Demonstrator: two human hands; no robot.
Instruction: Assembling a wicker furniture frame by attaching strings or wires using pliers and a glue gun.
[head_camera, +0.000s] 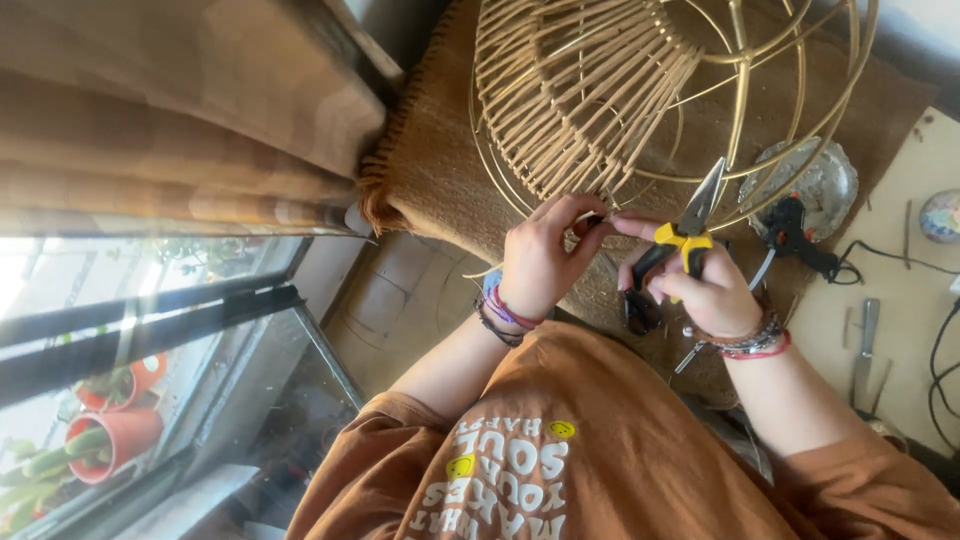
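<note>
A round gold wire frame (740, 110), partly woven with pale rattan strands (580, 100), lies on a brown woven cloth (430, 170). My left hand (540, 262) pinches a strand end at the frame's near rim, fingers closed on it. My right hand (705, 292) grips pliers (685, 235) with yellow and black handles. Their pointed jaws aim up at the wire rim. The forefinger of that hand reaches left and meets the fingertips of my left hand. Both wrists wear beaded bracelets.
A black glue gun (795, 232) rests by a silver dish (815, 180) right of the frame. Metal tools (866, 345) and black cables (935, 360) lie on the beige surface at right. At left are a brown curtain (180, 110), a window and red plant pots (115, 435).
</note>
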